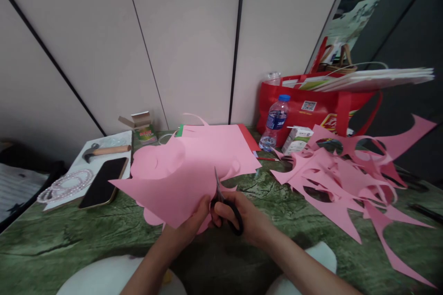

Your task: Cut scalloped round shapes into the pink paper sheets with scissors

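A sheet of pink paper (180,189) is pinched in my left hand (195,216), raised above the table and tilted. My right hand (247,216) grips black-handled scissors (236,222), fingers through the loops. The blade points up and away from me, against the sheet's right part, where a thin curved strip hangs off. Behind the held sheet lie rounded pink paper cutouts (147,161) and a stack of flat pink sheets (221,140), with green and red edges showing beneath. Part of my left hand is hidden by the paper.
Pink paper scraps (328,175) pile up at the right. Behind them stand a water bottle (276,122), a small carton (297,139) and a red bag (311,108). At left are a phone (104,182), a hammer (109,150), beads (65,186) and an opened small box (143,129).
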{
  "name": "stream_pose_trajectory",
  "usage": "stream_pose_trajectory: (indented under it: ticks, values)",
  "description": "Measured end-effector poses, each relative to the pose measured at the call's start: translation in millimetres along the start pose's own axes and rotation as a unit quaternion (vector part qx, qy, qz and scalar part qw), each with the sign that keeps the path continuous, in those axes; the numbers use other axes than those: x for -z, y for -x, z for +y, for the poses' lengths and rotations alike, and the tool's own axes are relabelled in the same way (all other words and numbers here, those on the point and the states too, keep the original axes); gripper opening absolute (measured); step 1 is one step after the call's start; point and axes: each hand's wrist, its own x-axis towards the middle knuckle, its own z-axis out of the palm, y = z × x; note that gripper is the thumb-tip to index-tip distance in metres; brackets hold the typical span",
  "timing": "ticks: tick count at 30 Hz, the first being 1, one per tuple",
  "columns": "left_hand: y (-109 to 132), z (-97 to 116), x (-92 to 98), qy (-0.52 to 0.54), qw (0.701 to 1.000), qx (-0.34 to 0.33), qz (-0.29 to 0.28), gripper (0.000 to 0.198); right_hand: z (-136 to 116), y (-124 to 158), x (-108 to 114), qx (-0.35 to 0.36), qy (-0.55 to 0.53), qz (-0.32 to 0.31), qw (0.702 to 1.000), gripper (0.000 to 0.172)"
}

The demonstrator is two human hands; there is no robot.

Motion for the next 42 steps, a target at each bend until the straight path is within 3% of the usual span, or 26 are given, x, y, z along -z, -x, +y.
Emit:
stream_pose_trajectory:
  ticks: [7,14,20,25,34,42]
  values:
    - [-11.3,-9.3,7.9,0.057,0.995,0.054,-0.058,0.025,-4.5,-2.2,1.4,0.048,0.042,0.016,0.998,0.035]
    - [-8.7,-10.8,3.1,0.091,0.993,0.08,0.008,0.024,-7.2,-1.4,0.4,0.05,0.033,0.007,0.998,0.037]
    - [-12.4,-12.9,7.6,0.084,0.991,0.091,-0.05,0.024,-6.0,-1.6,-0.1,0.055,0.041,0.011,0.998,0.038]
    - [-11.8,-13.8,6.5,0.102,0.99,0.088,-0.035,0.025,-2.5,-2.1,0.6,0.055,0.04,0.006,0.998,0.038]
    - [-11.3,-5.6,8.3,0.095,0.991,0.067,-0.061,0.028,2.2,-2.6,2.8,0.045,0.048,0.018,0.998,0.038]
    - [-10.4,-2.7,6.8,0.077,0.996,0.034,-0.029,0.03,4.3,-2.4,1.7,0.049,0.046,0.02,0.998,0.039]
